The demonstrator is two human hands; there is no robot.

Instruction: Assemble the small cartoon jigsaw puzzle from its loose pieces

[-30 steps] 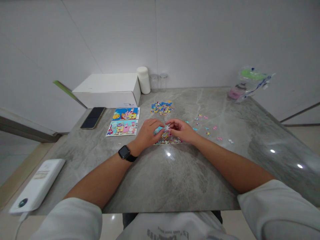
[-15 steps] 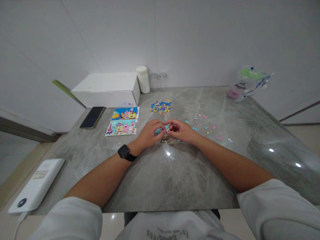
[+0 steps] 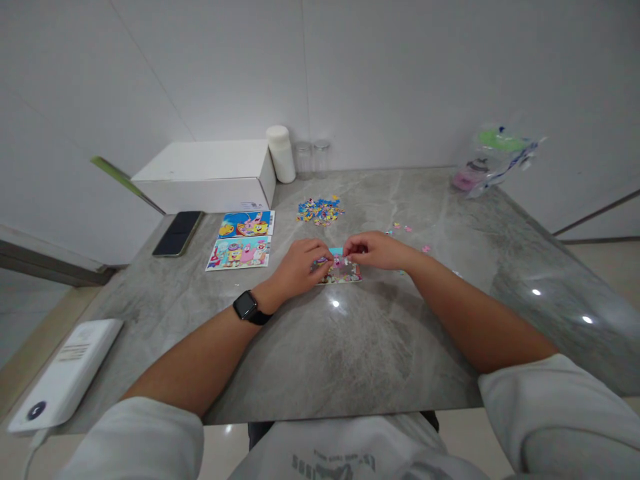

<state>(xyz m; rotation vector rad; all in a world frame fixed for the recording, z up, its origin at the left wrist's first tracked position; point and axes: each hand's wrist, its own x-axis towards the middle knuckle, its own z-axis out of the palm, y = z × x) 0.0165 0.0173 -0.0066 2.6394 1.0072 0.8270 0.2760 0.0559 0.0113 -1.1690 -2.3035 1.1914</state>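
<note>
A small, partly assembled jigsaw puzzle (image 3: 350, 275) lies on the table in front of me, with a grey gap in its middle. My left hand (image 3: 305, 267) curls over its left side, thumb and fingertips closed on it. From the right, my right hand (image 3: 376, 251) reaches over the upper part, its fingers pinched at the gap around a small pale puzzle piece, mostly hidden. Beyond the hands is a heap of loose puzzle pieces (image 3: 320, 211). More scattered pieces (image 3: 426, 249) lie to the right, some covered by my right hand and forearm.
Two cartoon picture cards (image 3: 239, 253) lie to the left, beside a phone (image 3: 178, 233). Behind them stand a white box (image 3: 205, 193), a white bottle (image 3: 281, 157) and two clear jars (image 3: 321, 159). A plastic bag (image 3: 493, 163) sits back right; a white power bank (image 3: 67, 373) lies front left.
My right hand has shifted slightly right and turned flatter over the puzzle, parting from my left fingertips and uncovering its middle. My left hand stays nearly in place. The whole view has shifted slightly.
</note>
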